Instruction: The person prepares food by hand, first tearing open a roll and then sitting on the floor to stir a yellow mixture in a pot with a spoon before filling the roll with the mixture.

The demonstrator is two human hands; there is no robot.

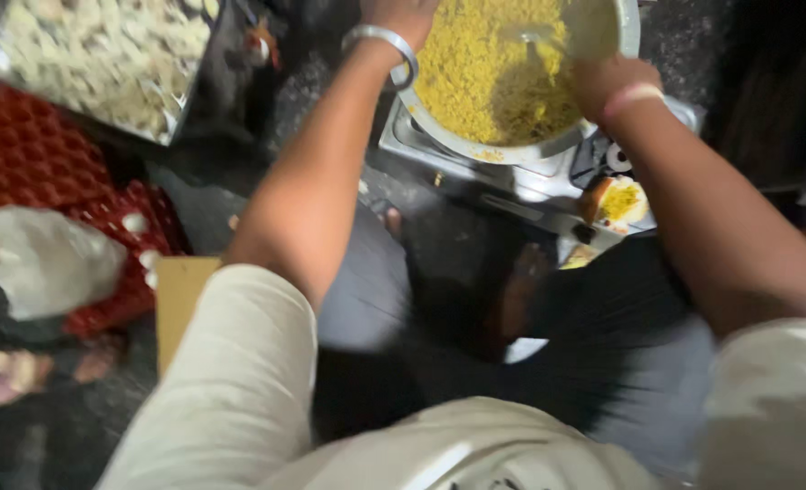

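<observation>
A wide metal pan (475, 145) full of yellow grainy food (484, 73) sits on a steel stove (521, 186) at the top centre. My left hand (401, 14), with a metal bangle on its wrist, rests at the pan's left rim. The frame's top edge cuts off its fingers. My right hand (607, 82), wearing a pink wristband, is closed like a fist over the pan's right side. It appears to hold a blurred stirring utensil (548, 36) that reaches into the food.
A tray of pale chopped food (103, 54) stands at the top left. Below it lie a red dimpled tray (31, 154), a white plastic bag (40, 259) and a cardboard piece (180, 290). A small dish with yellow food (622, 201) sits right of the stove.
</observation>
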